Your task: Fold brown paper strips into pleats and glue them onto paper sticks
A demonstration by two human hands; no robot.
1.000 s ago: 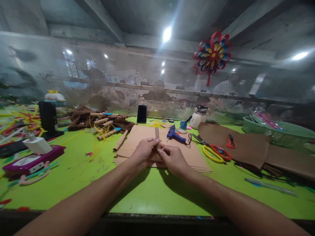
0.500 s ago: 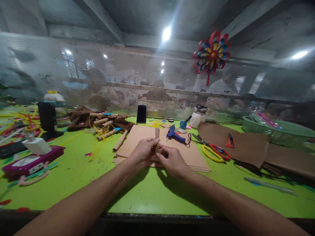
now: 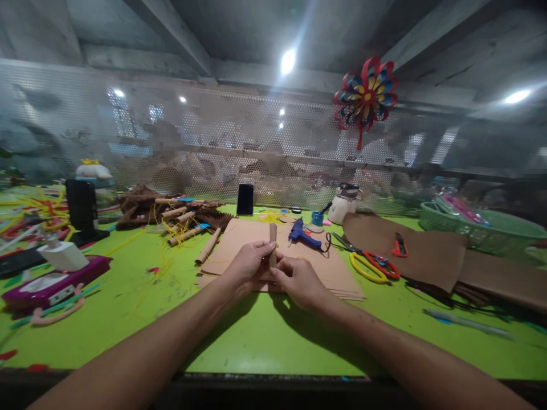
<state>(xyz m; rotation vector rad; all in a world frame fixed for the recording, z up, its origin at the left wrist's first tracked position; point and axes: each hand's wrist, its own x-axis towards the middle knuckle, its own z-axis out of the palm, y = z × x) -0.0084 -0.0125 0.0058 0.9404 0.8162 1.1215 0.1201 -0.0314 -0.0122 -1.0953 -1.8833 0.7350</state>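
Note:
Between my two hands stands a narrow folded strip of brown paper (image 3: pixel 273 230), upright, with a bit of yellow at its middle that looks like string. My left hand (image 3: pixel 252 259) pinches the strip around its middle. Lower down, the fingertips of my right hand (image 3: pixel 299 279) close on its bottom part. Both hands are over the near part of a stack of brown paper sheets (image 3: pixel 235 236). Just beyond them, a blue glue gun (image 3: pixel 304 236) lies on the sheets. My fingers partly hide the lower strip.
Right of the sheets lie yellow-handled scissors (image 3: pixel 367 267), red-handled snips (image 3: pixel 400 246) and large brown paper (image 3: pixel 410 256). Rolled paper tubes (image 3: pixel 186 233) with yellow strings lie left. A phone (image 3: pixel 245 199) and a white jug (image 3: pixel 343 204) stand behind. A purple power strip (image 3: pixel 55 285) sits far left.
The strip has turned slightly more upright, and my right fingertips have slid a little left and down along it. My left hand stays nearly still on it.

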